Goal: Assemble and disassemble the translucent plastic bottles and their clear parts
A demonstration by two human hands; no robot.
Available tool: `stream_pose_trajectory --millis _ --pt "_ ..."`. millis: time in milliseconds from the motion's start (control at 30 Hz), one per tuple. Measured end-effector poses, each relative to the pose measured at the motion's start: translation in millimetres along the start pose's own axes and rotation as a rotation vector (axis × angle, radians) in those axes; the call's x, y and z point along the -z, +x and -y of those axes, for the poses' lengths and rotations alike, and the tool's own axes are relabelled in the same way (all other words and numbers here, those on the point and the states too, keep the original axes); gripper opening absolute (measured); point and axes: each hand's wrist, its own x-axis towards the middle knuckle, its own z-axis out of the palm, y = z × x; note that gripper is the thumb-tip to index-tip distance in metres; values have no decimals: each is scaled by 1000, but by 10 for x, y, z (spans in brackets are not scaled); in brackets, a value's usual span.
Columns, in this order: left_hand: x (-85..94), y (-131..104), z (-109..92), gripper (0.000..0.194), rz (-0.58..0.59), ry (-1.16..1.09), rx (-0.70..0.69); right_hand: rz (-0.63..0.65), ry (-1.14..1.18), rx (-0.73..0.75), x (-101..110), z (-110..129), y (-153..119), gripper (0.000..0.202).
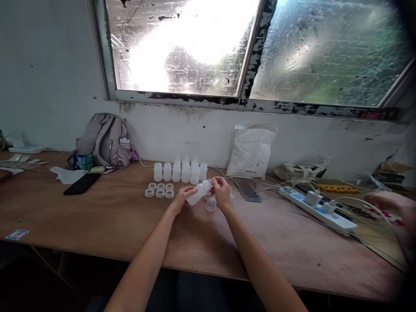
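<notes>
Tilted to the right over the table, a frosted white baby bottle (196,196) rests in my left hand (180,200), whose fingers are wrapped round its body. My right hand (222,193) pinches the clear top at the bottle's neck; its fingers partly hide that piece. Behind them stands a row of similar bottles (176,172), some with clear nipples on top. Left of my left hand lie several translucent collar rings (160,193) in two rows. Clear dome caps (211,204) sit below and behind my right hand, partly covered by it.
A white plastic bag (251,151) leans on the wall. On the right are a power strip (318,211) with plugs and cables, and another person's blurred hand (391,203). A backpack (104,141), a black phone (82,183) and white tissue (67,174) lie left.
</notes>
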Motion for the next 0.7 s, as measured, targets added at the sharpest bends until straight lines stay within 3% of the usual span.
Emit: stream_pose_trajectory --millis 300,533,700 --pt "-56 -79 -13 41 285 44 68 53 2 -38 -60 -1 -49 28" --pt "-63 -96 -38 40 313 37 91 36 68 -81 -51 15 -31 29" --pt "-69 -103 -38 42 244 4 106 -112 44 -26 -24 -20 1 37"
